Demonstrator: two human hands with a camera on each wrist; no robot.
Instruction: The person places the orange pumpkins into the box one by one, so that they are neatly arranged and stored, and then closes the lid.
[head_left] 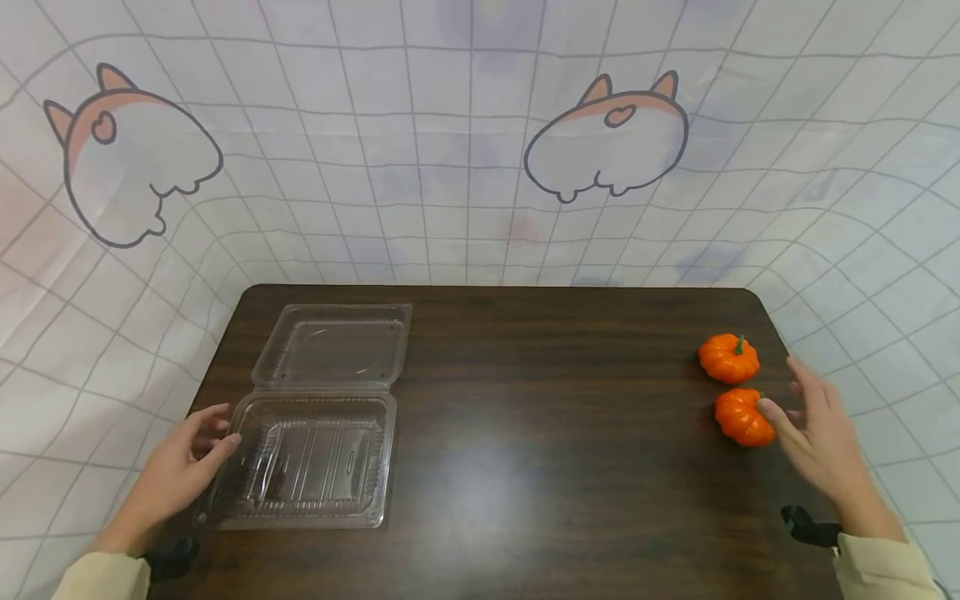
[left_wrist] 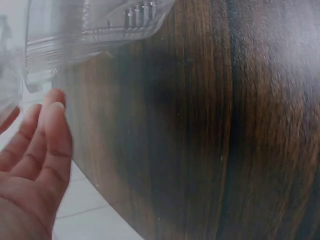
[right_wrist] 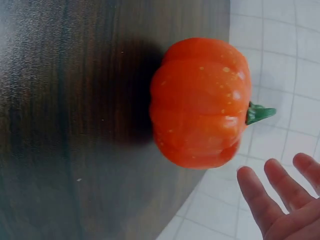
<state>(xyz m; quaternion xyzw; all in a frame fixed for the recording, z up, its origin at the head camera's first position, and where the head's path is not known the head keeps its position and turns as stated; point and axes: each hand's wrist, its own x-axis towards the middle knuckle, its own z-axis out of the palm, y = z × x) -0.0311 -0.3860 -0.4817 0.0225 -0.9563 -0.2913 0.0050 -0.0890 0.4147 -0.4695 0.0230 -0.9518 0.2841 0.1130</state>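
A clear plastic clamshell box (head_left: pixel 311 400) lies unfolded at the table's left, its lid (head_left: pixel 345 346) laid back behind the base. Beside the base's left rim is my left hand (head_left: pixel 180 462), thumb and fingers apart, fingertips right at the plastic; in the left wrist view the box (left_wrist: pixel 105 40) is just beyond the fingertips. Two small orange pumpkins, a far one (head_left: pixel 727 360) and a near one (head_left: pixel 742 418), sit close together on the right. My right hand (head_left: pixel 821 433) is spread beside the near pumpkin, its thumb overlapping that pumpkin's right side. In the right wrist view one pumpkin (right_wrist: pixel 200 105) with a green stem appears, fingers apart from it.
The dark wood-grain table (head_left: pixel 540 400) stretches between box and pumpkins, with a rounded far edge. A white grid-patterned cloth (head_left: pixel 450 150) printed with cartoon animals hangs behind and along both sides. Black straps (head_left: pixel 810 527) circle the wrists.
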